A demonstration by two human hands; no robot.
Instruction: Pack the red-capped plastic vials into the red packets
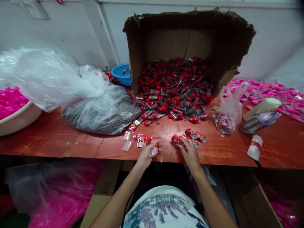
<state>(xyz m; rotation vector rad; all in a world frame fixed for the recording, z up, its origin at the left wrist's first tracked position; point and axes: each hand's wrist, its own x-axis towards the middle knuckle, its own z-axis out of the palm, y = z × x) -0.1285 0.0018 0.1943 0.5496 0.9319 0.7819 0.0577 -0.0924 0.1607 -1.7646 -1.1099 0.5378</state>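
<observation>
My left hand (145,155) is closed around a few red printed cards (155,149) just over the front of the table. Beside it lie more red cards (142,140) and two small clear plastic pieces (127,146). To the right, my right hand (190,154) has its fingers bent down onto a small red packet (176,139), which they seem to pinch; the fingers partly cover it. Right behind that hand several red packets with dark and yellow print (191,133) lie in a loose group.
A torn cardboard box (134,60) on its side spills red-and-black pieces (175,91) onto the red table (95,147). Left are a filled clear bag (102,110) and a basin (30,114) of pink pieces. Right are a small bag (225,117), a bottle (257,123) and a roll (255,147).
</observation>
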